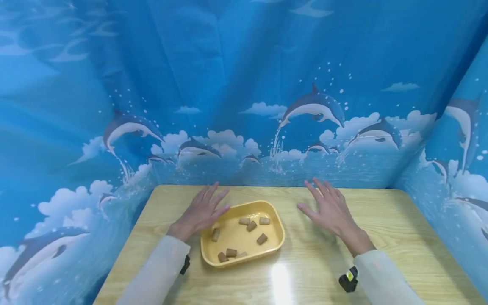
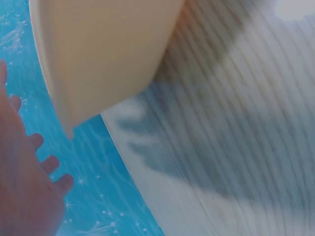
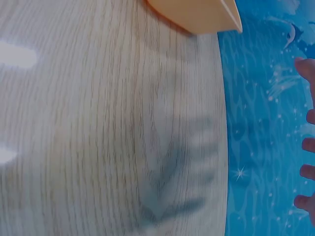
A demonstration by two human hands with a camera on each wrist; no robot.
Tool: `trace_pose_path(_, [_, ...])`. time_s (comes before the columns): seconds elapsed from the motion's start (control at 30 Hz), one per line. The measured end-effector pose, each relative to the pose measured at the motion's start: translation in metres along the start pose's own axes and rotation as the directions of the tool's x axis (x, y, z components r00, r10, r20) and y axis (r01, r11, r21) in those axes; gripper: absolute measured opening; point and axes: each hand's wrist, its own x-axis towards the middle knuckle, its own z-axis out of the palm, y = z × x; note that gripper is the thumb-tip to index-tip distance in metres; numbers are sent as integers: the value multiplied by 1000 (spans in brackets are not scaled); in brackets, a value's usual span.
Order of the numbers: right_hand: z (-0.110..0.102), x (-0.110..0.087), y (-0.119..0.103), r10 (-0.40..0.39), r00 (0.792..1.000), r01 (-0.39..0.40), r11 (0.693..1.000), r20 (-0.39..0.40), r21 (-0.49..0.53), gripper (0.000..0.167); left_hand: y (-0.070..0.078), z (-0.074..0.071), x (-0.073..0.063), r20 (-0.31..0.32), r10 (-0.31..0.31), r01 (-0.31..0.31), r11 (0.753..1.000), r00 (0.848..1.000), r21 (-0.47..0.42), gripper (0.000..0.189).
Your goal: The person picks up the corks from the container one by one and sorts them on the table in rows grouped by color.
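A yellow rectangular tray (image 1: 244, 254) with rounded corners stands on the wooden table, and several small brown cork-like pieces (image 1: 262, 239) lie scattered in it. My left hand (image 1: 202, 210) hovers over the tray's left side, fingers spread, its thumb overlapping the rim in the head view. To the right of the tray, my right hand (image 1: 330, 208) is held above the table with fingers spread and nothing in it. In the left wrist view the tray's outer wall (image 2: 108, 54) rises close beside the left hand (image 2: 29, 172). The right wrist view catches the tray's corner (image 3: 202, 14) and the right hand's fingertips (image 3: 307, 142).
The light wooden table (image 1: 381, 237) ends at a far edge against a blue curtain (image 1: 244, 84) printed with dolphins, which also hangs along both sides. A dark wrist strap piece (image 1: 348, 279) sits at the right sleeve. Light glares off the table's front.
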Motion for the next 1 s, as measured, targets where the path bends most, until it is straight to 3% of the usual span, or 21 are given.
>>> trace_pose_path(0.2, [2, 0, -16, -24, 1000, 24, 998, 3, 59, 87, -4, 1, -7, 24, 50, -50, 999, 998, 4, 68])
trace_pose_path(0.57, [10, -1, -41, -94, 995, 96, 990, -23, 104, 85, -7, 6, -19, 73, 66, -65, 998, 995, -15, 70])
trace_pose_path(1.0, [16, -3, -71, -138, 990, 133, 974, 13, 182, 86, -9, 10, -26, 106, 113, -113, 994, 988, -5, 71])
